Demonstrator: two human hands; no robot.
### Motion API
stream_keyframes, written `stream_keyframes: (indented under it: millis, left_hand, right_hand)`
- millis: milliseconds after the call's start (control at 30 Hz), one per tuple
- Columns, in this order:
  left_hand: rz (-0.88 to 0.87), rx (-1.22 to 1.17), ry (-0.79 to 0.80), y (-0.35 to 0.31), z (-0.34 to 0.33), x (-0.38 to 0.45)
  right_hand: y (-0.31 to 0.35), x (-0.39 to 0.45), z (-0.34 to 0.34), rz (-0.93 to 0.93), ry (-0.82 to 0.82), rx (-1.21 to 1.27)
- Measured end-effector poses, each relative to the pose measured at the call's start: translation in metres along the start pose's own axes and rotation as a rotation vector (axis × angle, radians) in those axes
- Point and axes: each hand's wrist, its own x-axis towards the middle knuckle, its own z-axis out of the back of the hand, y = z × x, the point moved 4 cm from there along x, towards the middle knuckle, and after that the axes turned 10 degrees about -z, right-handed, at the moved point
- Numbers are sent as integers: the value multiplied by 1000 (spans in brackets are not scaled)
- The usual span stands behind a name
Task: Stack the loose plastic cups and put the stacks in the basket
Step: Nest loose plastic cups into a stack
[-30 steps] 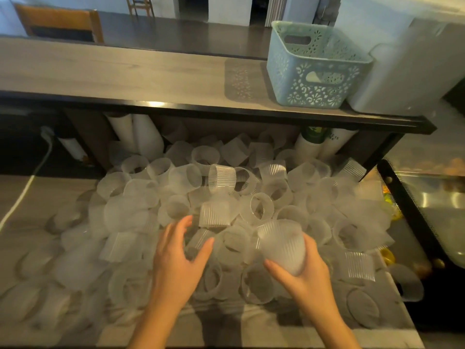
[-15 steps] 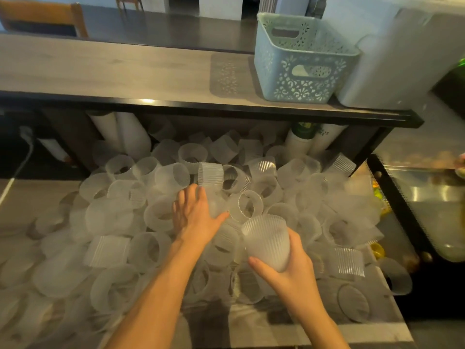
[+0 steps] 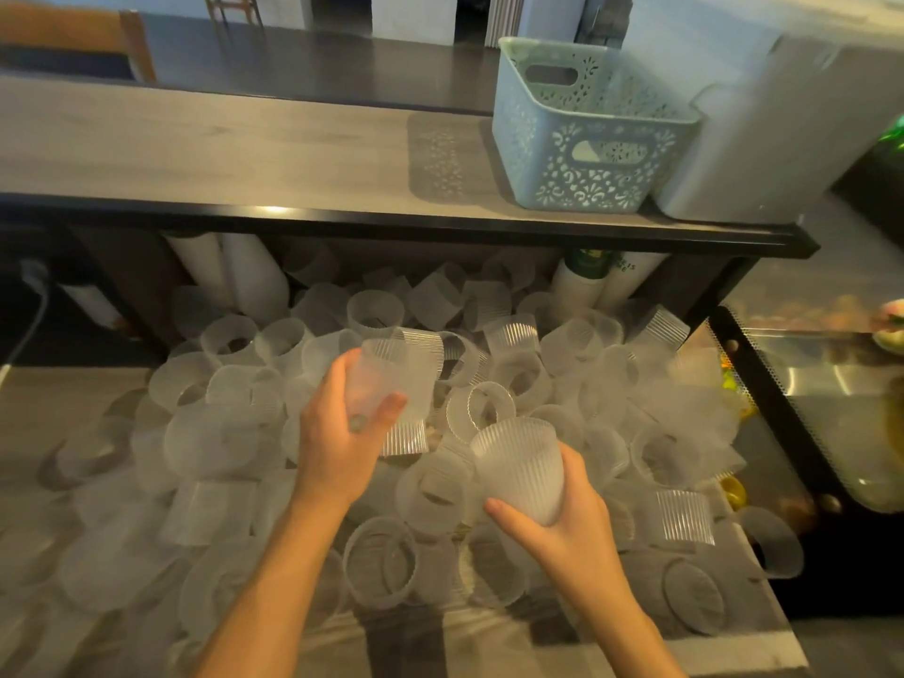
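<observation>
Frosted, ribbed plastic in both hands: my left hand (image 3: 342, 433) grips one cup (image 3: 386, 379) lifted above the pile (image 3: 562, 384), and my right hand (image 3: 557, 526) cradles another cup (image 3: 518, 469) by its base, mouth tilted away from me. These look feather-light and thin-walled, likely to flex if squeezed, so I'd judge a gentle hold round the lower wall is best, leaving the rim free for nesting. The basket (image 3: 587, 188) waits up on the shelf (image 3: 220, 154), well apart.
</observation>
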Motion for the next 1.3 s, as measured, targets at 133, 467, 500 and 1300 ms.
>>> stream_keyframes:
  millis: [133,467,500,1300]
  left_hand:
    - [-18,-221,-79,-13,17,-13]
    - [94,-482,110,-6,27,-29]
    - [76,-421,159,-7,27,-30]
    - [215,52,-117,-32,-9,-115]
  right_hand:
    - [9,0,-7,20,29,-59]
    - [25,-8,-32,118,136,-282]
    - [28,-9,-34,137,147,-309]
    - [-20,-27,21,131,298,-302]
